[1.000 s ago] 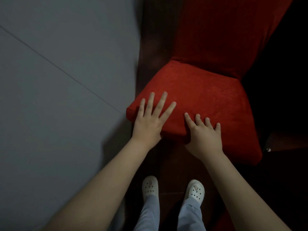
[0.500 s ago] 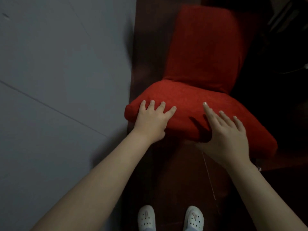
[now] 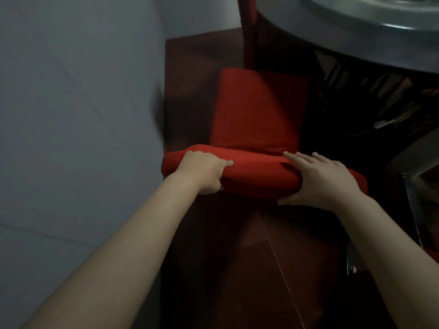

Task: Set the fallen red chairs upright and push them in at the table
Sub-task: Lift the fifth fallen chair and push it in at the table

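Note:
A red fabric-covered chair (image 3: 256, 110) stands in the narrow gap between a grey wall and a round grey table (image 3: 356, 36). Its padded edge lies nearest me, and a flat red panel stretches away beyond it. My left hand (image 3: 202, 172) grips the left end of that edge, fingers curled over the top. My right hand (image 3: 323, 179) clasps the right part, fingers laid over the top and thumb beneath. A second red chair (image 3: 247, 32) shows partly at the top, by the table's rim.
The grey wall (image 3: 71, 115) runs close along the left. Dark wooden floor (image 3: 261, 269) lies between me and the chair. Under the table is dark clutter with cables (image 3: 380, 119). A metal-framed object (image 3: 418, 186) stands at the right.
The chair's near edge has risen and moved away from me toward the table. My left fingers curled over it and my right hand slid rightward. My feet have left the view; the table appeared.

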The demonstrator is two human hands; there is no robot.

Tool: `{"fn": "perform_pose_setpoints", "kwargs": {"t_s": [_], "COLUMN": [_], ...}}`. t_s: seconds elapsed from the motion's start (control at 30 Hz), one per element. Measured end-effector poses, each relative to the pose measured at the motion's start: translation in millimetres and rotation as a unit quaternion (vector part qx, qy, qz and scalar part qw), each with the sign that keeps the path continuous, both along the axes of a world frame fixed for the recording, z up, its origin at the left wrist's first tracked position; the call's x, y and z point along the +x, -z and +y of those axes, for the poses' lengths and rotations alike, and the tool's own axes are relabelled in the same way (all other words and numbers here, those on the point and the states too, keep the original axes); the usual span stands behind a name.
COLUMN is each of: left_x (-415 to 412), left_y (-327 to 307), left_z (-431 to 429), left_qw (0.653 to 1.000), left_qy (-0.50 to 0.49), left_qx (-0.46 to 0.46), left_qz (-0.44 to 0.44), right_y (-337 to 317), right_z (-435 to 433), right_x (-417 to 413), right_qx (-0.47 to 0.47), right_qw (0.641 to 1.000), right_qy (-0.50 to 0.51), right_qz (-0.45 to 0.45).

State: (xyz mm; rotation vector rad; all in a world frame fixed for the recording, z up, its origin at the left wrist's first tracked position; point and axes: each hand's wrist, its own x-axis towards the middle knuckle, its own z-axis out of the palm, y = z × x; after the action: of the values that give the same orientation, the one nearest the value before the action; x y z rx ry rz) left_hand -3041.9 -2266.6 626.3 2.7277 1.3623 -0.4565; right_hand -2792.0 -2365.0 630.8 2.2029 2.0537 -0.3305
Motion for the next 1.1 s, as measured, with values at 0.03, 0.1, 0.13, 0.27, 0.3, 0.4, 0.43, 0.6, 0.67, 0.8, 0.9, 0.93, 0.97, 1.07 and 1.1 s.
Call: {"fn": "perform_pose_setpoints", "kwargs": {"t_s": [0.03, 0.1, 0.13, 0.27, 0.3, 0.4, 0.43, 0.6, 0.67, 0.8, 0.9, 0.93, 0.97, 1.07, 1.1], "left_x": [2.4, 7.1, 9.1, 15.1, 16.9, 19.0, 20.7, 34.2, 41.4, 53.0, 58.0, 59.9, 61.4, 63.9, 63.4], "left_y": [-5.0, -14.2, -18.9, -30.1, -33.2, -40.6, -43.2, -69.0, -77.7, -86.6, -94.2, -97.2, -99.4, -104.3, -103.9], "left_z": [5.5, 15.8, 21.4, 33.1, 35.9, 45.5, 48.6, 83.1, 98.8, 123.2, 137.9, 142.5, 145.8, 150.9, 151.7], "left_qw": [1.000, 1.000, 1.000, 0.999, 0.999, 0.998, 0.997, 0.998, 0.998, 0.998, 0.997, 0.997, 0.997, 0.996, 0.996], "left_qy": [0.006, 0.015, 0.018, 0.023, 0.026, 0.040, 0.042, 0.039, 0.023, -0.001, 0.001, 0.002, 0.006, 0.016, 0.020], "left_qx": [-0.006, -0.014, -0.021, -0.034, -0.041, -0.052, -0.058, -0.053, -0.051, -0.062, -0.074, -0.077, -0.079, -0.088, -0.092], "left_qz": [0.000, 0.002, 0.003, -0.002, 0.001, 0.009, 0.008, 0.009, 0.007, 0.001, 0.000, -0.001, -0.003, -0.003, -0.004], "right_y": [-3.5, -9.9, -14.1, -24.8, -26.2, -29.3, -30.7, -48.4, -53.7, -61.6, -72.8, -77.6, -81.3, -89.1, -89.9], "right_z": [6.1, 17.2, 23.2, 38.6, 40.6, 49.0, 51.5, 85.5, 99.0, 122.5, 141.3, 147.5, 152.5, 158.9, 158.7], "right_x": [3.5, 7.6, 8.2, 9.5, 10.1, 13.4, 14.7, 26.1, 32.6, 47.7, 54.5, 55.6, 56.3, 57.5, 57.4], "right_qx": [-0.006, 0.002, 0.003, -0.013, -0.015, -0.008, -0.002, 0.021, 0.056, 0.063, -0.018, -0.050, -0.073, -0.076, -0.069], "right_qw": [1.000, 1.000, 1.000, 1.000, 1.000, 1.000, 1.000, 1.000, 0.998, 0.997, 1.000, 0.998, 0.997, 0.996, 0.997], "right_qy": [-0.008, -0.013, -0.009, 0.008, 0.010, 0.010, 0.011, 0.000, -0.006, -0.016, -0.024, -0.023, -0.025, -0.036, -0.035], "right_qz": [-0.004, 0.002, 0.009, 0.026, 0.023, 0.018, 0.013, 0.001, -0.032, -0.035, 0.005, 0.016, 0.021, 0.013, 0.016]}}
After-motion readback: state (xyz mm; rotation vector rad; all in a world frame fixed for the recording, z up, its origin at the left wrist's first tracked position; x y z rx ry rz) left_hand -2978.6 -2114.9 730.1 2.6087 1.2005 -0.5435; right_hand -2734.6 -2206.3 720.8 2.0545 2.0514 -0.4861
